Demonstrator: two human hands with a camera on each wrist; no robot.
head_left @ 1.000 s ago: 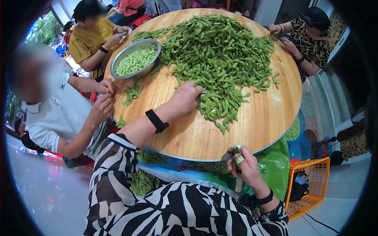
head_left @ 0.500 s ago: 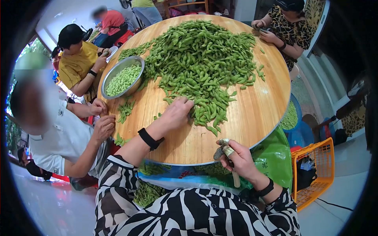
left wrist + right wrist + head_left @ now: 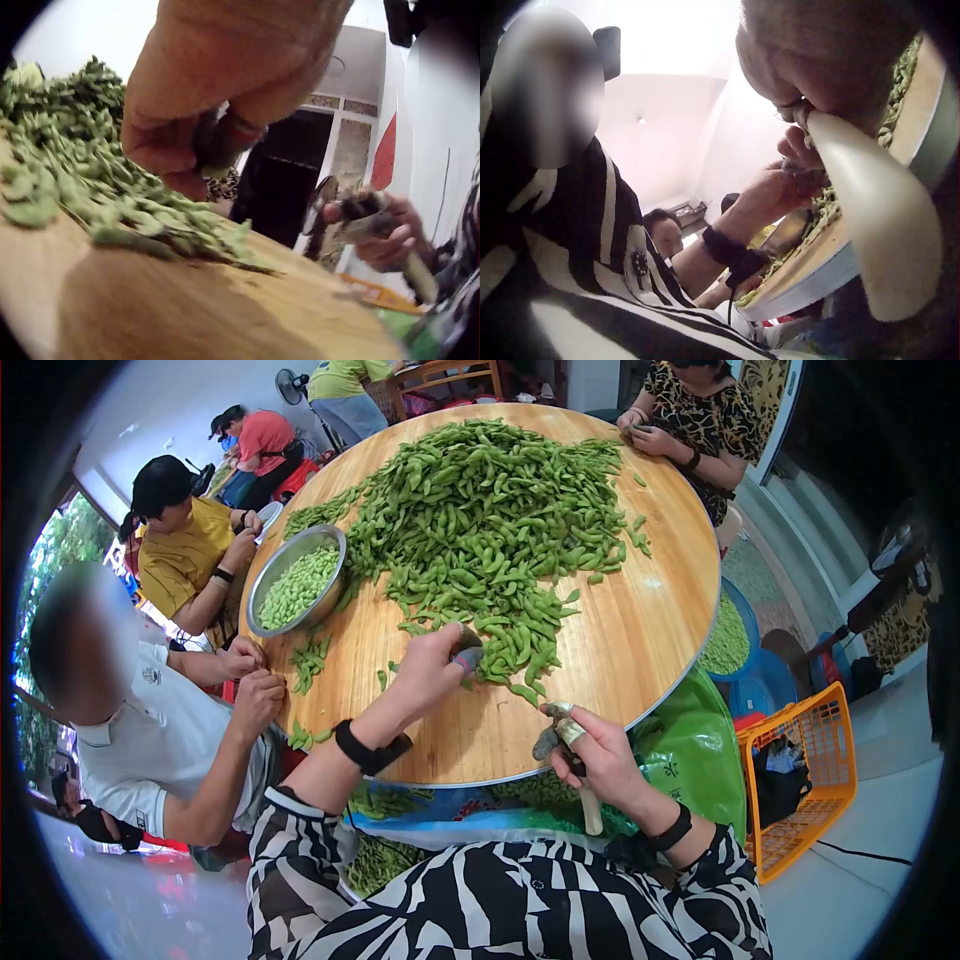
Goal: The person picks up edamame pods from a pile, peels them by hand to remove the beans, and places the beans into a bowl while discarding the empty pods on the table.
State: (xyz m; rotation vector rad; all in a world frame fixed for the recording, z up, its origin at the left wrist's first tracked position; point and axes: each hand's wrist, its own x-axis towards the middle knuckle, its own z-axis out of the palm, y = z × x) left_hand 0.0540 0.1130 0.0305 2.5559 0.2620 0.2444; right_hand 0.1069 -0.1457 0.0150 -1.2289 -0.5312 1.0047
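Over the near edge of a big heap of green soybean pods (image 3: 480, 510), my left hand (image 3: 425, 670) has its fingers curled toward a thumb with a dark covering. The left wrist view shows that hand (image 3: 217, 82) just above the pods (image 3: 142, 202); I cannot tell whether a pod is between its fingertips. My right hand (image 3: 605, 760), with wrapping on its fingers, grips a tool with a pale handle (image 3: 592, 815) near the table's front rim. In the right wrist view the smooth cream handle (image 3: 877, 217) sticks out below the hand; its working end is hidden.
A metal bowl (image 3: 338, 590) of shelled beans stands left on the round wooden table (image 3: 620, 660). People sit at the left and far right. An orange crate (image 3: 800, 780), green plastic sheet (image 3: 695, 750) and blue tub (image 3: 745, 660) of beans are at the right.
The head view has swung, shifting the table left and down. My left hand stays by the pods but has turned, showing its thumb. My right hand has come forward toward the table.
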